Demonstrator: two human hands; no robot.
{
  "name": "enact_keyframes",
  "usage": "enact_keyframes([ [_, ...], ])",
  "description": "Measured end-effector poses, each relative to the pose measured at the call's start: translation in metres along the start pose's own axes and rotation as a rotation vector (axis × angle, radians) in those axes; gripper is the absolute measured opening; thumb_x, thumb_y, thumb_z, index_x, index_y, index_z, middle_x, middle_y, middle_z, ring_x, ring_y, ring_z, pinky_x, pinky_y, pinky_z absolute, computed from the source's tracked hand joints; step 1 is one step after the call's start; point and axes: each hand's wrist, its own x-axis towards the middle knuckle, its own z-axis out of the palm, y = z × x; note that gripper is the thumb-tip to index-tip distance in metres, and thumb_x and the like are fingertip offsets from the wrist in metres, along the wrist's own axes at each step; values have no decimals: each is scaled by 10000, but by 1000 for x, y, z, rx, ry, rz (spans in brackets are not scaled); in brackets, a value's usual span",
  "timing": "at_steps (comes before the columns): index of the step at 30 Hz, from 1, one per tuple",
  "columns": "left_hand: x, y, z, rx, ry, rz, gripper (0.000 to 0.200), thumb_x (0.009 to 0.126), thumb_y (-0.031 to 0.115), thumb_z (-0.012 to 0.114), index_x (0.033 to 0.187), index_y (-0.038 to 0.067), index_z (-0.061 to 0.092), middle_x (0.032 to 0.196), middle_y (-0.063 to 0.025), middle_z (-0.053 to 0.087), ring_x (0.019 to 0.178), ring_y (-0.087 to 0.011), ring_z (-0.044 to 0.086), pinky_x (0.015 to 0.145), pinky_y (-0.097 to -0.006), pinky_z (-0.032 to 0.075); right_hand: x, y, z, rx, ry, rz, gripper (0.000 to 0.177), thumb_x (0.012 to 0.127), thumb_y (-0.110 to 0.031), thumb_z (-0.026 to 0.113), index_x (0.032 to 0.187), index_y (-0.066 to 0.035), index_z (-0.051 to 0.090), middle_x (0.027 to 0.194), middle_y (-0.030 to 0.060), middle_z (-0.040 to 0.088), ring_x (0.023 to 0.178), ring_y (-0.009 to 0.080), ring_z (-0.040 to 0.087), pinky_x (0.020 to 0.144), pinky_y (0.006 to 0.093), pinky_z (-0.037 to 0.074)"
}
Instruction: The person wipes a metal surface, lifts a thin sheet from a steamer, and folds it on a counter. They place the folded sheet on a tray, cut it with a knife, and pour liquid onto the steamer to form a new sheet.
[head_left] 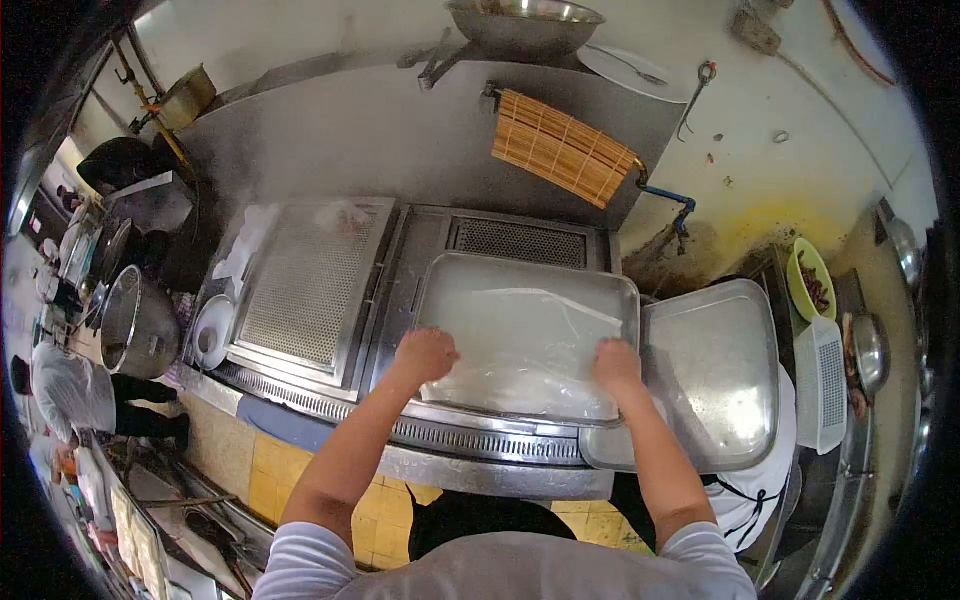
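Observation:
A rectangular metal tray (628, 290) rests on the steel counter in front of me. Inside it lies a wrinkled, shiny, see-through film (520, 370) over a whitish surface, with a pale strip along its far side. My left hand (427, 355) is closed at the tray's left side, by the film's edge. Over the right side, my right hand (616, 365) is closed too, at the film's other edge. The fingertips of both hands are partly hidden.
A second metal tray (715, 370) overlaps on the right, beside a person in white clothing (755, 500). Left stands a perforated steamer top (305, 290) with a small bowl (213, 330). A bamboo mat (565, 145) hangs behind. A white basket (822, 385) and green bowl (808, 280) stand right.

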Motion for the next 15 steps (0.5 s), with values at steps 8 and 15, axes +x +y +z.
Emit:
enact_keyframes([
  [8, 133, -13, 35, -73, 317, 59, 263, 939, 226, 580, 1113, 117, 744, 1164, -103, 733, 1124, -346, 660, 1028, -523, 483, 115, 1, 31, 18, 173, -159, 230, 934, -159, 563, 1042, -6, 696, 1001, 241, 720, 959, 448, 682, 899, 536, 533],
  [15, 151, -8, 20, 111, -25, 38, 283, 928, 229, 596, 1153, 130, 737, 1234, -99, 710, 1177, -324, 643, 1093, -514, 424, 108, -6, 1, -44, -96, -62, 226, 910, -186, 588, 956, -7, 717, 1031, 232, 729, 995, 429, 692, 918, 524, 540],
])
